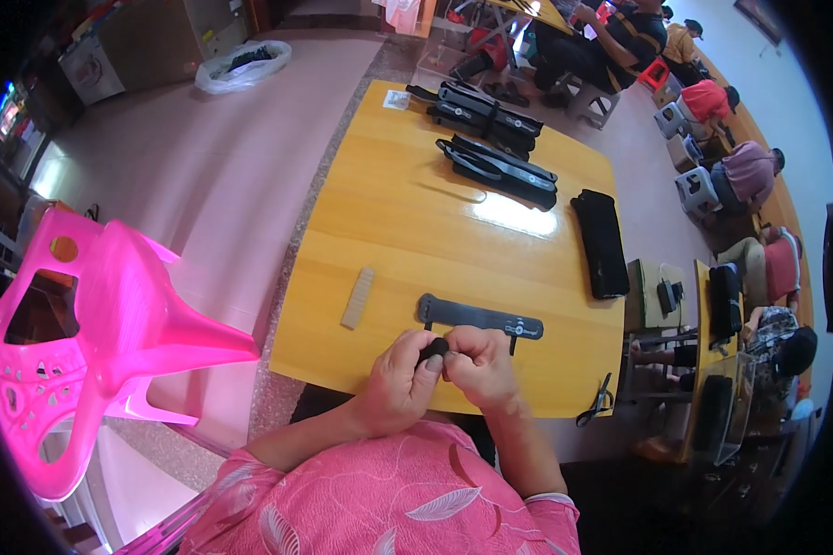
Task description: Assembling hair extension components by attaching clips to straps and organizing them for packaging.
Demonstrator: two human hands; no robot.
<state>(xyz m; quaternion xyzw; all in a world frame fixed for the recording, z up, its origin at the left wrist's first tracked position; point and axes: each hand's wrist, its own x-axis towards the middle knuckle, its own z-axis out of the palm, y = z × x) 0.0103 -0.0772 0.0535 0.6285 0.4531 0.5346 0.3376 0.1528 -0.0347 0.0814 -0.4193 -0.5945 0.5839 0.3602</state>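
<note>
Close in front of me, both hands meet over the table's near edge. My left hand (401,377) is closed, its thumb pressing a small dark black piece (432,351) that looks like rolled cloth or strap. From the other side my right hand (483,370) pinches the same piece, fingers curled. Just beyond them lies a flat dark-grey strip (477,315) with rounded ends and pale print. Short black straps show at both its ends, partly hidden by my hands. To the left rests a narrow tan strip (357,298) with cross lines.
Black scissors (595,400) lie at the table's (342,222) near right corner. Farther back are bundled black strips (486,118), another bundle (498,173) and a black sleeve-like roll (600,243). A pink plastic chair (111,324) stands at left. Several people sit along the right.
</note>
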